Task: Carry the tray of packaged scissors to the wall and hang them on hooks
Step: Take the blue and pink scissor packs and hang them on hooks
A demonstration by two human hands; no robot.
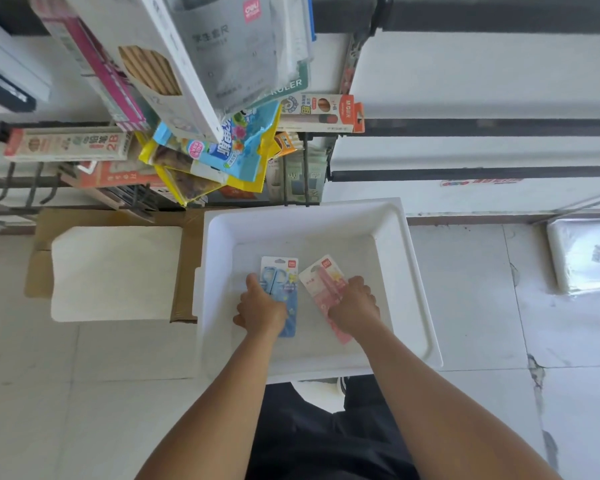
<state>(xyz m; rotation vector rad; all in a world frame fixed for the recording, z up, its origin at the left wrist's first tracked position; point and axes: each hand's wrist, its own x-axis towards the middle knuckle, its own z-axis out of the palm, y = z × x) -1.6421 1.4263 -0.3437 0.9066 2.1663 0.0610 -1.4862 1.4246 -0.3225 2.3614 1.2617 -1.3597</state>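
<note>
A white tray [388, 230] lies on the floor by the wall rack, with two scissor packs in it. My left hand [260, 308] is closed over the lower part of the blue scissors pack [281, 271]. My right hand [355, 306] grips the pink scissors pack [321, 275], which lies tilted to the right of the blue one. Both packs rest on the tray's bottom, their red-logo tops pointing at the wall. My fingers hide the middle of each pack.
Wall hooks [305, 168] above the tray carry hanging stationery packs [219, 157] and pencil boxes [321, 112]. A white foam sheet on a cardboard box [115, 271] sits left of the tray. A wrapped white bundle [586, 254] lies on the tiled floor at right.
</note>
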